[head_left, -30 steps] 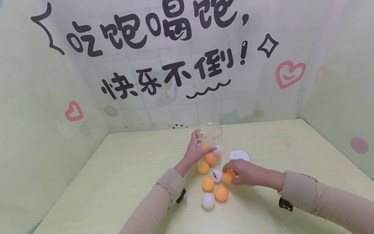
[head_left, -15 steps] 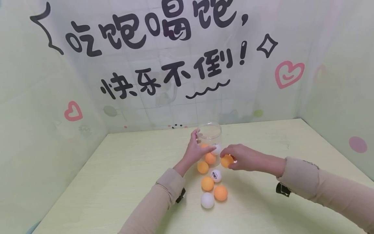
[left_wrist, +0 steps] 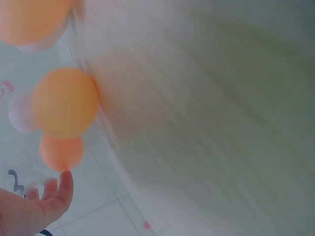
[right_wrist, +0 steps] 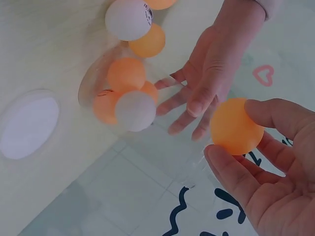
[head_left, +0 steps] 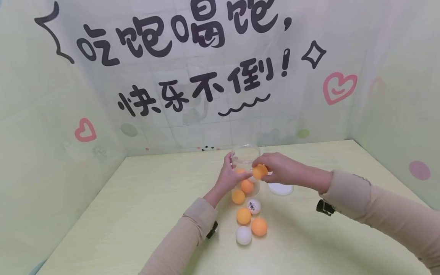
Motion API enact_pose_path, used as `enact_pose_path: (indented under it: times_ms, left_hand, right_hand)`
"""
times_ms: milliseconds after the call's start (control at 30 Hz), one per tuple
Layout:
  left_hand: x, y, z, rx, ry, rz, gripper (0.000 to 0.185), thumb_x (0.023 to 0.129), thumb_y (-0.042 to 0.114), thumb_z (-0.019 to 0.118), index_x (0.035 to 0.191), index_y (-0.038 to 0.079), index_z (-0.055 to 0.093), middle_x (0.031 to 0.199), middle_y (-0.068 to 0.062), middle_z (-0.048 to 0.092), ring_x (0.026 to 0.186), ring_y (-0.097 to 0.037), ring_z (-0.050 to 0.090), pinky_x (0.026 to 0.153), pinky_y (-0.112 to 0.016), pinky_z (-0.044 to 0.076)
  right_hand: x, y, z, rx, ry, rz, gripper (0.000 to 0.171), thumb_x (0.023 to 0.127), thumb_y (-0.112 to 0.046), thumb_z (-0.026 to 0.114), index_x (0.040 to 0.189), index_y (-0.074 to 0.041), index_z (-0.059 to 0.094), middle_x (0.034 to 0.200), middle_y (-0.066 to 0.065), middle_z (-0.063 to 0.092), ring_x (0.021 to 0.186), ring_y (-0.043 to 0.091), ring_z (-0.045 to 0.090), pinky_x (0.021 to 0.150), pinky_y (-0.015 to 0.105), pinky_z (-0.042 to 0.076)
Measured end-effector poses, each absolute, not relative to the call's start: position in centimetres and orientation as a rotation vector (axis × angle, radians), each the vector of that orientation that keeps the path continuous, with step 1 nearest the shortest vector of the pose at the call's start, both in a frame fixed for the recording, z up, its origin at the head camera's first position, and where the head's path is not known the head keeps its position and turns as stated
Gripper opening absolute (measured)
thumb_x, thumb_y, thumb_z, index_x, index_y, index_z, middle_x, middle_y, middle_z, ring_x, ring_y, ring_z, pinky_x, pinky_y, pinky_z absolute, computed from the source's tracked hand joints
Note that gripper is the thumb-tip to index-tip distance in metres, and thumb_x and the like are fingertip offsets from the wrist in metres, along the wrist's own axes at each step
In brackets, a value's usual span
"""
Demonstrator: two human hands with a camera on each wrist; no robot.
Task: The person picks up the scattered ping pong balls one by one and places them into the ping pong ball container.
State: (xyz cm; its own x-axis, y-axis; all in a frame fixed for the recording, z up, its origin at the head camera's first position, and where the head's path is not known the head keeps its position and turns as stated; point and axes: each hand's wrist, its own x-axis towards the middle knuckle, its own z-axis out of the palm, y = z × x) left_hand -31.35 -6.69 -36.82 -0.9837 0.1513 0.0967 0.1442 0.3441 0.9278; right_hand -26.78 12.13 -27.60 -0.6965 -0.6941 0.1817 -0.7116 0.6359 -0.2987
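Observation:
My left hand [head_left: 228, 178] holds the side of a clear plastic jar [head_left: 246, 154], which stands upright on the table. Inside the jar lie several table tennis balls, among them a white ball [right_wrist: 135, 111] and an orange ball [right_wrist: 126, 74]. An orange table tennis ball [right_wrist: 237, 126] is pinched between the thumb and fingers of my right hand [head_left: 287, 170]. In the right wrist view that ball is near the jar's mouth, outside the other balls' pile. The left wrist view shows the left fingers [left_wrist: 61, 194] against the jar wall.
In front of the jar lie loose balls: orange ones [head_left: 243, 216] and white ones, one with a printed mark [head_left: 254, 206]. A white round lid [head_left: 281, 189] lies to the right of the jar. Behind the table [head_left: 137, 214] hangs a printed curtain [head_left: 165, 133].
My right hand has lifted the orange ball off the table and carried it up and away toward the jar's mouth. The left hand and jar stay in place.

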Motion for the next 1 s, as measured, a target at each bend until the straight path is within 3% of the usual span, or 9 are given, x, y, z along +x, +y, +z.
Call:
enact_pose_path:
  times_ms: [400,1000]
  left_hand:
    - [-31.2,-6.7,-36.8,0.281,2.56,1.789,0.098,0.072,0.034,0.077,0.144,0.015,0.013,0.146,-0.013,0.027,0.13,-0.035,0.033,0.101,-0.048,0.036]
    - [-31.0,-6.7,-36.7,0.308,2.542,1.808,0.098,0.073,0.033,0.077,0.144,0.013,0.012,0.147,-0.015,0.026,0.13,-0.036,0.032,0.101,-0.048,0.036]
  right_hand:
    - [-27.8,11.6,-25.5,1.192,-2.706,0.452,0.032,0.078,-0.002,0.067,0.108,0.001,0.061,0.103,0.014,0.063,0.089,0.025,0.057,0.075,0.035,0.051]
    - [-29.5,10.1,-25.0,1.15,-2.705,0.396,0.034,0.079,-0.004,0.067,0.112,0.002,0.061,0.107,0.016,0.063,0.098,0.029,0.058,0.082,0.037,0.05]
